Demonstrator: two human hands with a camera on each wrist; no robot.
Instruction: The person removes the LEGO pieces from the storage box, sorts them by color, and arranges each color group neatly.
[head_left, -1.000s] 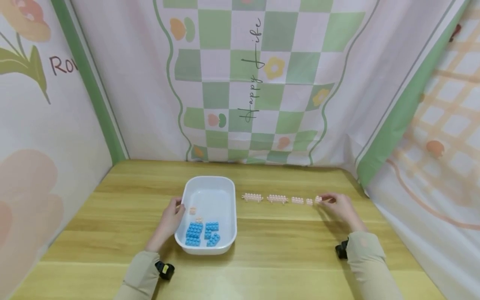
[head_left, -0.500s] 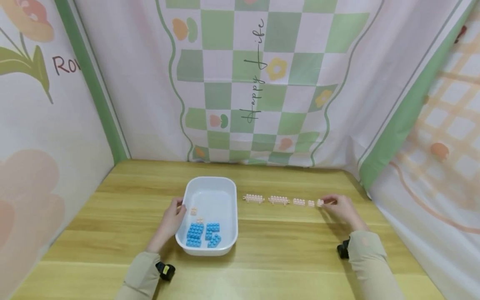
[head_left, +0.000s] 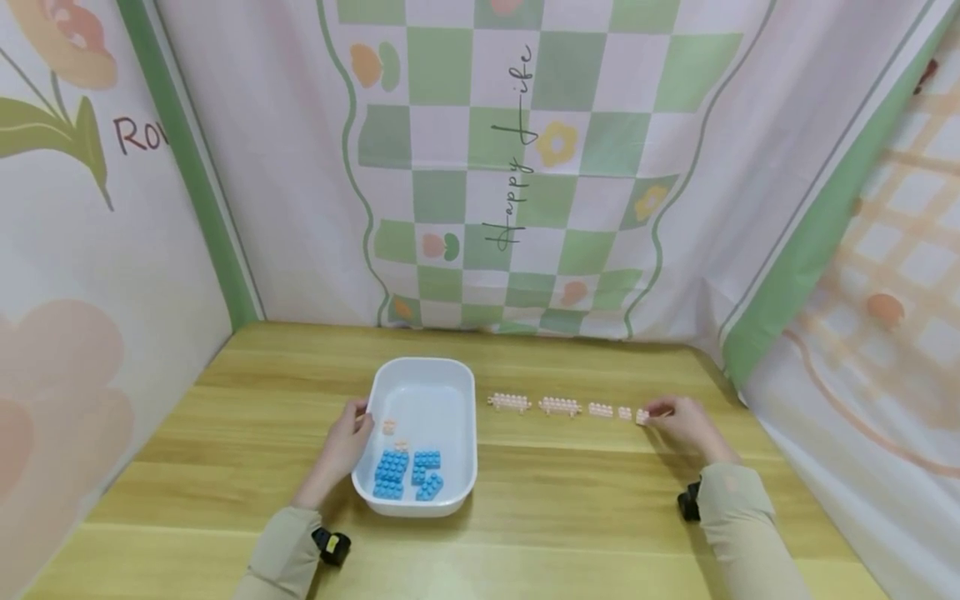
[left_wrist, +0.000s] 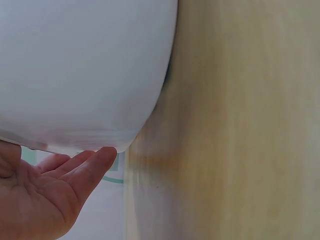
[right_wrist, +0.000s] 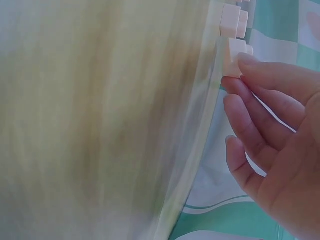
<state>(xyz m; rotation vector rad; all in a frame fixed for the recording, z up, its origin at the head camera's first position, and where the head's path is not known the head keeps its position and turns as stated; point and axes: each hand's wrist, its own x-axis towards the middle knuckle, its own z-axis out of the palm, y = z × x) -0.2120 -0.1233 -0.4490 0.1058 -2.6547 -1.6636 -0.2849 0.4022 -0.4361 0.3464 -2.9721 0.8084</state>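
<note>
In the head view my left hand (head_left: 348, 433) holds the left rim of a white plastic basin (head_left: 468, 500). The left wrist view shows its fingers (left_wrist: 92, 167) against the basin's outer wall. Several blue building bricks (head_left: 392, 467) and two small peach bricks (head_left: 389, 427) lie inside. On the right, my right hand (head_left: 684, 423) pinches a small pale pink building brick (head_left: 642, 417) between thumb and fingers, at the right end of a row. In the right wrist view this brick (right_wrist: 232, 57) stands close beside a similar pink brick (right_wrist: 230, 21), studs facing away from the tabletop.
The row continues leftward with a small brick (head_left: 625, 412), a longer pink brick (head_left: 601, 410) and two long pink pieces (head_left: 559, 406) with side knobs. All sit on the wooden table (head_left: 570, 517). A checkered curtain (head_left: 510, 192) hangs behind the table's far edge.
My right hand has lowered the pink brick slightly and drawn it toward me, into line with the row's end. The left hand stays at the basin. The head view has tilted a little.
</note>
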